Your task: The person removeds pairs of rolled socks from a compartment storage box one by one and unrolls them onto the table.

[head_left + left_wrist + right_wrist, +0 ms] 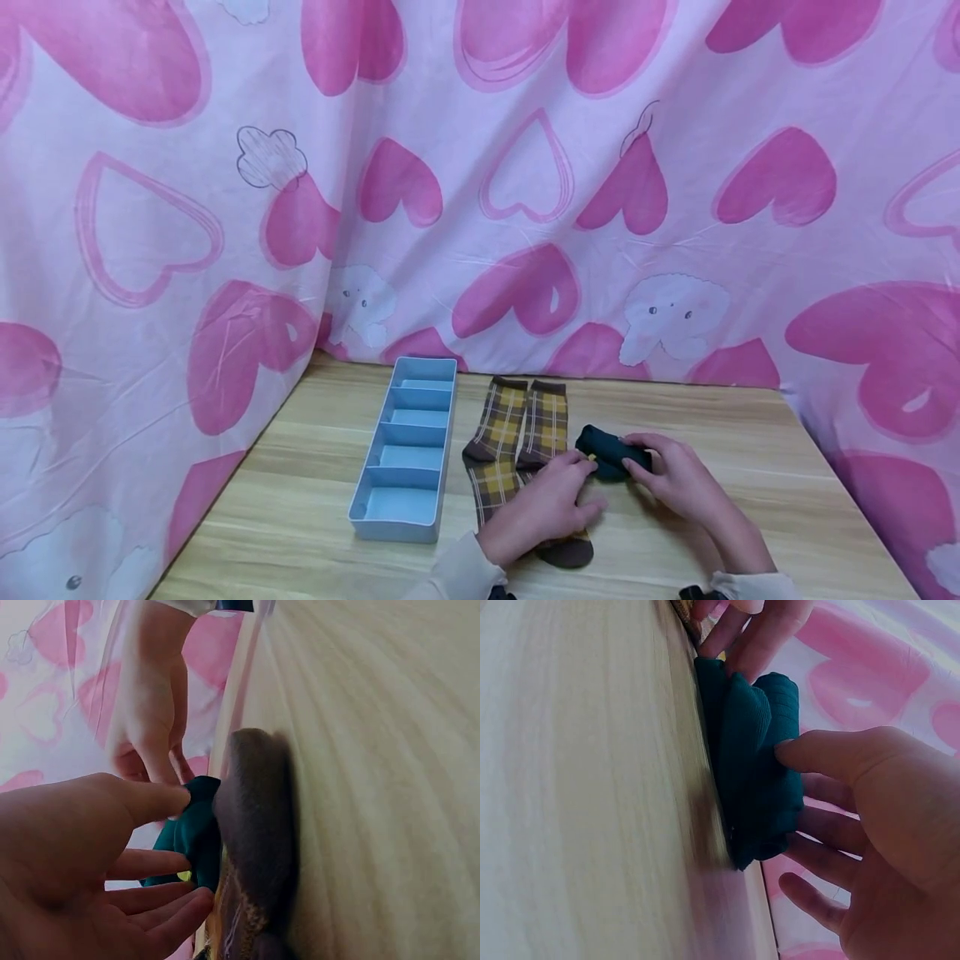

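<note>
A dark green sock (pixel 611 450), partly rolled up, lies on the table right of the plaid socks. Its ribbed knit shows in the right wrist view. My right hand (pixel 678 475) holds the roll's right end, the thumb (pixel 817 754) on one side and fingers on the other. At its left end my left hand (pixel 543 504) touches the cloth with its fingertips, thumb spread apart and fingers fairly straight. Brown and yellow plaid socks (pixel 498 417) lie flat, partly hidden beneath my left hand and forearm. One dark brown toe (pixel 259 795) fills the middle of the left wrist view.
Left of the plaid socks stands a light blue organizer box (pixel 357 500) with several compartments in a row. Everything rests on a light wood-grain table (pixel 292 500). Behind and along both sides hangs a pink heart-patterned cloth (pixel 525 275).
</note>
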Motion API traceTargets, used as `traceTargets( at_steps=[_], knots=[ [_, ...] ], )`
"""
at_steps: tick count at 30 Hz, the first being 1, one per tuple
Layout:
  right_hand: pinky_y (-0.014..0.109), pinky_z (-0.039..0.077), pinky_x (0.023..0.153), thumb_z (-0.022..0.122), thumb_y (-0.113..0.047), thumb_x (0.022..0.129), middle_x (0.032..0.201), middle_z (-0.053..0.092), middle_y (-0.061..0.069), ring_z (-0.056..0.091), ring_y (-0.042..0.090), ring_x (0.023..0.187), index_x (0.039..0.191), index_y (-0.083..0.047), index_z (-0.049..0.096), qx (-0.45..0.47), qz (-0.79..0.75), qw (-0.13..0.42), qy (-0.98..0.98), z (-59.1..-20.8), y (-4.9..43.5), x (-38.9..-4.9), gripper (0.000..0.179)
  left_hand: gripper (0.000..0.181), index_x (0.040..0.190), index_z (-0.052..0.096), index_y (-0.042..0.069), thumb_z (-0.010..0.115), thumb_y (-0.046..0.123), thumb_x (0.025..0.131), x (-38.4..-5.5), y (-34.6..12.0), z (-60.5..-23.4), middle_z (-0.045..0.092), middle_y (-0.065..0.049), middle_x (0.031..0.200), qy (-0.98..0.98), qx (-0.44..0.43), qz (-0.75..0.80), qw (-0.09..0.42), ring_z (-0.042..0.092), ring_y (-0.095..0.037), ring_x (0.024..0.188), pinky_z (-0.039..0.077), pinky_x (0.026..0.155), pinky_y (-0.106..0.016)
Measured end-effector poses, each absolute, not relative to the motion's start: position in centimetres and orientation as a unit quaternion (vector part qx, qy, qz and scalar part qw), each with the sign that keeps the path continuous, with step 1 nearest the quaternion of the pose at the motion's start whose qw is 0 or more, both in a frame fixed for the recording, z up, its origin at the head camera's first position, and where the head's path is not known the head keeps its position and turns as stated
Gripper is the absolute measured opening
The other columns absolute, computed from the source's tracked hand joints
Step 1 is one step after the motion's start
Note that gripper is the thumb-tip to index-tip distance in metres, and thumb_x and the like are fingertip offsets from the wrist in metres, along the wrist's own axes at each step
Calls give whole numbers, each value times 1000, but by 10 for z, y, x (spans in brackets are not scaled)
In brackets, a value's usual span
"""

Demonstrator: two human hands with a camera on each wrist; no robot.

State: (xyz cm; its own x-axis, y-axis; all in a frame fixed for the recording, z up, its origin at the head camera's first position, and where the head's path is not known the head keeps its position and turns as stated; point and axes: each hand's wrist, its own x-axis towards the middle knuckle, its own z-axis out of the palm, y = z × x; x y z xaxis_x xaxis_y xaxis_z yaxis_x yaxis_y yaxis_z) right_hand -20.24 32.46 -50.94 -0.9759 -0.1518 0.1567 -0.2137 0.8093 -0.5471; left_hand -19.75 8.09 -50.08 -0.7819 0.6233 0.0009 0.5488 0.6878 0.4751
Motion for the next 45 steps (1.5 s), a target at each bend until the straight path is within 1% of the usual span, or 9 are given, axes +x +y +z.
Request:
traceTargets(
  at_steps=[5,12,16,19,24,27,33,41,45],
  knots=[
    [56,49,101,74,-24,93,118,71,-3,66,22,113,122,-25,63,125,291,78,-945,-509,327,-202,31,70,140,57,21,63,67,87,-193,86,-502,36,-6,157,921,337,184,69,51,-18,134,50,105,-33],
    [51,53,95,77,-31,90,115,71,-3,65,18,106,117,-30,65,111,285,59,-950,-510,328,-201,30,80,146,51,21,57,74,86,-187,89,-505,32,-4,161,920,360,138,73,33,-23,147,40,117,-39],
    [51,54,94,79,-28,88,118,70,0,64,21,107,120,-28,65,104,284,41,-952,-511,327,-200,34,79,146,50,19,60,71,87,-181,91,-507,30,-7,163,917,359,156,74,43,-22,144,47,111,-36],
    [54,53,96,77,-22,89,121,68,2,63,24,112,120,-24,69,109,286,52,-951,-511,326,-200,32,79,146,48,21,61,70,86,-179,92,-507,32,-8,160,915,367,155,62,52,-21,136,52,104,-33],
    [53,53,96,76,-24,91,118,68,2,63,25,111,124,-19,69,104,283,56,-952,-508,325,-200,34,84,151,38,25,61,72,85,-177,93,-506,39,-3,156,906,399,128,52,51,-15,135,51,104,-31],
    [47,56,91,75,-29,91,112,69,3,64,21,104,123,-16,63,82,296,47,-950,-507,325,-199,36,85,152,36,24,62,70,86,-177,92,-506,47,2,149,904,406,121,57,51,-10,132,50,104,-29],
    [31,53,74,72,-41,92,96,69,2,62,15,86,104,-22,55,53,303,49,-950,-505,325,-199,29,81,151,35,20,62,65,89,-175,92,-503,56,4,141,904,404,123,64,55,-6,124,50,102,-25],
    [46,58,84,71,-51,89,110,71,8,64,21,95,107,-23,64,36,282,41,-958,-504,326,-199,34,67,146,49,23,56,64,93,-174,90,-502,52,6,139,898,434,72,22,49,-8,127,43,111,-25],
    [48,58,88,78,-42,86,120,68,12,63,25,102,116,-19,64,49,284,21,-957,-503,327,-198,40,64,144,52,23,55,63,94,-173,90,-501,47,3,149,897,434,78,26,45,-11,137,42,114,-27]
  ],
)
